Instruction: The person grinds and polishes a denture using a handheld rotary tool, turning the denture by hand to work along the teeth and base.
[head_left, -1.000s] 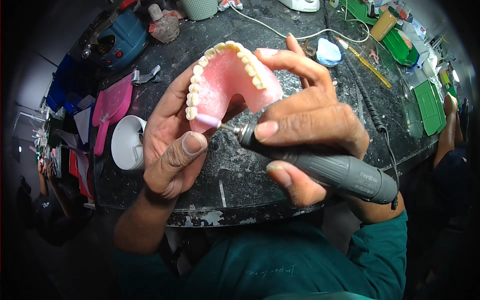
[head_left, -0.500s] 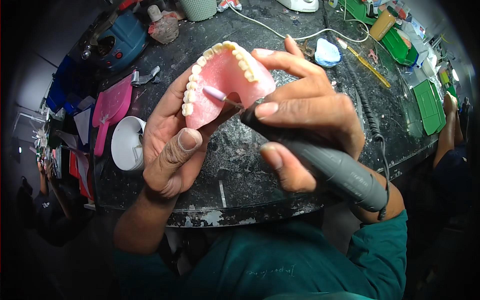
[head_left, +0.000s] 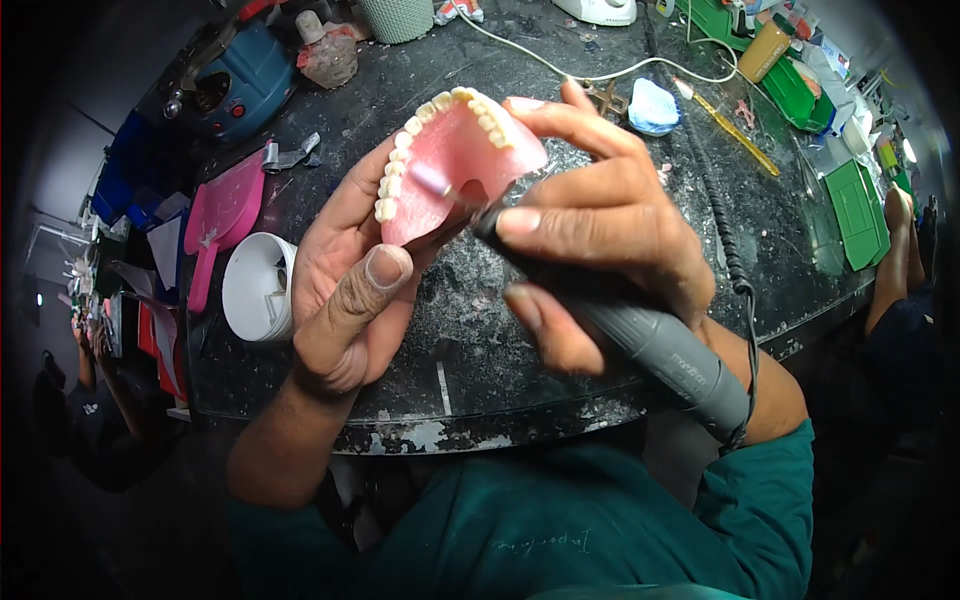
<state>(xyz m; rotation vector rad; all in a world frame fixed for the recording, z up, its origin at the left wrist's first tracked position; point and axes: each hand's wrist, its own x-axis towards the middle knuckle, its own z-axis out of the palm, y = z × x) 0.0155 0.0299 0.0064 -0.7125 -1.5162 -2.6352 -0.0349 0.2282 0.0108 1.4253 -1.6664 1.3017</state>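
A pink denture with a curved row of cream teeth is held up over the dark bench. My left hand grips it along its left side, thumb at the lower edge and fingers behind. In my right hand is a dark grey rotary handpiece, tilted with its nose up and left. Its pale lilac grinding bit is at the inner pink surface, slightly blurred; whether it touches cannot be told. My right index fingertip rests against the denture's upper right edge. A coiled black cord runs off the handpiece's back end.
Left on the bench are a white tub, a pink dustpan and a blue machine. Farther back lies a blue-white lump beside a yellow-handled knife. Green trays line the right, where another person's arm shows.
The denture has shifted slightly right and tilted in my left hand. My right hand and the handpiece have moved a little left, and the cord has swung left.
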